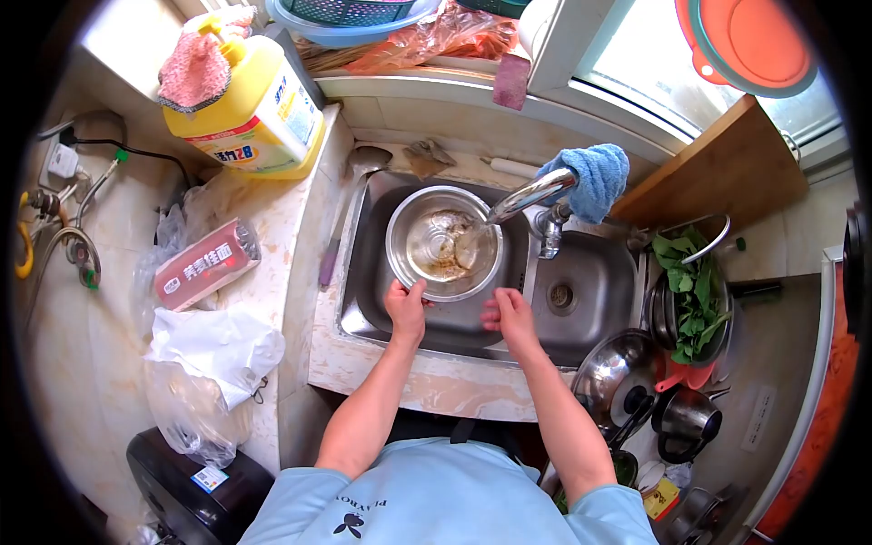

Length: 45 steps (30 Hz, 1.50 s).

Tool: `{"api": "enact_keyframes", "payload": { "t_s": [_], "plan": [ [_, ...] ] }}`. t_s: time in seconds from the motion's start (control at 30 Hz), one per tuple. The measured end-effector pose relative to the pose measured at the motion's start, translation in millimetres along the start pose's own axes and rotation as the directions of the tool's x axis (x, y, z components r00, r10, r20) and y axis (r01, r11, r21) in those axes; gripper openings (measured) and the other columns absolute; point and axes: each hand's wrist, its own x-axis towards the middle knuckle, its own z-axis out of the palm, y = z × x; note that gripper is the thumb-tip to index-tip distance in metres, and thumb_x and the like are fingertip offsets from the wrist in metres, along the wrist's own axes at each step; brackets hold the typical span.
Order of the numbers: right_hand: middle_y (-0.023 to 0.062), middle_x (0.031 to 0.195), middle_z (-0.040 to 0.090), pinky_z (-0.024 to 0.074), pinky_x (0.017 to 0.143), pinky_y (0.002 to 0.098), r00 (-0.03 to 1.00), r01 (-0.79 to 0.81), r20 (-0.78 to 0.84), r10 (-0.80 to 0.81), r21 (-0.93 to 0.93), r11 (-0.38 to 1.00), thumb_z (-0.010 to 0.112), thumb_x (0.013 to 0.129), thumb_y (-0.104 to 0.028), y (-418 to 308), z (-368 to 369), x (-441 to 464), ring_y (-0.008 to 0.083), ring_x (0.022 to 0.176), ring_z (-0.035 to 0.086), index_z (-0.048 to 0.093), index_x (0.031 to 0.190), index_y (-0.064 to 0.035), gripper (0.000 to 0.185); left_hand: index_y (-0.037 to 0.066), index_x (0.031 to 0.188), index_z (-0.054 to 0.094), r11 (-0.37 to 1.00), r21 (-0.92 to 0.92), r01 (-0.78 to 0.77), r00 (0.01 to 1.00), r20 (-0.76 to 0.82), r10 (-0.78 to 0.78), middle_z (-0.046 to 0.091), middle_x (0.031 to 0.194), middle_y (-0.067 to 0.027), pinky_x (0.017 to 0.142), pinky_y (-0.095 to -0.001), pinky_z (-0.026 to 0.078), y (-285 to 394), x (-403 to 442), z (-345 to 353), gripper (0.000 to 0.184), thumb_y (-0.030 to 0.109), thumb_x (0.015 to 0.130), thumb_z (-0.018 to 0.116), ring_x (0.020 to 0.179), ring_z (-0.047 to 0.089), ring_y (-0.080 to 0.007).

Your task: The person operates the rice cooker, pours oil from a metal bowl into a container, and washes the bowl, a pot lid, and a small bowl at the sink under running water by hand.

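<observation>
both forearms are extending forward across the counter's (pixel 427 392) front edge, wrists over the sink. the bowl (pixel 405 238) is sitting in the left basin (pixel 368 282), the faucet's (pixel 536 195) spout hanging over its right side. basin room is showing left of it; the right basin (pixel 599 272) is lying past the divider. the left hand (pixel 406 309) is gripping the near rim, thumb on top. the right hand (pixel 511 318) is hovering just beside the bowl, its blurred fingers curling loosely, partly open.

Both arms (pixel 373 400) are stretched forward. The left hand (pixel 406 310) is curled in a grip; the right hand (pixel 511 317) is held loosely bent.
</observation>
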Motion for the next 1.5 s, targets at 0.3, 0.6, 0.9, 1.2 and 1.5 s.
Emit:
{"api": "enact_keyframes", "payload": {
  "t_s": [0.3,0.6,0.9,1.2,1.5],
  "plan": [
    [0.0034,0.075,0.062,0.0521,0.046,0.0236,0.95,0.311,0.056,-0.306,-0.204,0.928,0.061,0.092,-0.012,-41,8,33,0.0086,0.056,0.059,0.055,0.093,-0.0026,0.012,0.008,0.098,0.059,0.979,-0.043,0.197,0.948,0.264,-0.179,0.065,0.081,-0.0025,0.052,-0.0241,0.051,16,19,-32,0.009,0.006,0.09,0.061,0.062,0.061,-0.0089],
    [0.0054,0.079,0.064,0.0458,0.041,0.0228,0.935,0.313,-0.086,-0.343,-0.251,0.916,0.051,0.085,-0.002,-13,19,30,0.0093,0.054,0.057,0.057,0.101,-0.0005,0.017,0.002,0.126,0.054,0.882,0.452,0.138,0.99,-0.037,-0.136,0.067,0.112,-0.0102,0.064,-0.0271,0.052,31,4,-56,0.039,0.021,0.093,0.063,0.081,0.066,-0.0148],
    [0.0037,0.084,0.064,0.0452,0.042,0.0221,0.953,0.301,-0.058,-0.297,0.06,0.952,0.055,0.084,-0.001,18,28,65,0.0092,0.057,0.058,0.058,0.103,-0.0033,0.019,0.001,0.125,0.056,0.714,0.698,-0.059,0.998,0.043,0.041,0.069,0.109,-0.0122,0.07,-0.0265,0.053,47,-65,-91,0.036,0.005,0.09,0.061,0.078,0.066,-0.0134],
    [0.0035,0.077,0.063,0.0425,0.039,0.0231,0.942,0.324,-0.12,-0.314,0.071,0.943,0.055,0.084,0.0,22,30,69,0.0099,0.05,0.054,0.058,0.1,-0.0047,0.017,0.002,0.122,0.059,0.715,0.69,-0.116,0.993,0.088,0.077,0.071,0.104,-0.013,0.075,-0.0293,0.055,59,-87,-100,0.031,0.005,0.091,0.061,0.087,0.069,-0.0191],
    [0.0061,0.072,0.061,0.04,0.035,0.0251,0.959,0.245,-0.164,-0.231,0.073,0.967,0.053,0.083,0.0,25,24,56,0.0127,0.044,0.053,0.057,0.098,-0.0015,0.016,0.0,0.118,0.062,0.686,0.718,-0.113,0.993,0.099,0.06,0.072,0.1,-0.0132,0.076,-0.0303,0.056,58,-100,-113,0.028,0.006,0.091,0.061,0.087,0.07,-0.0207]
  ]
}}
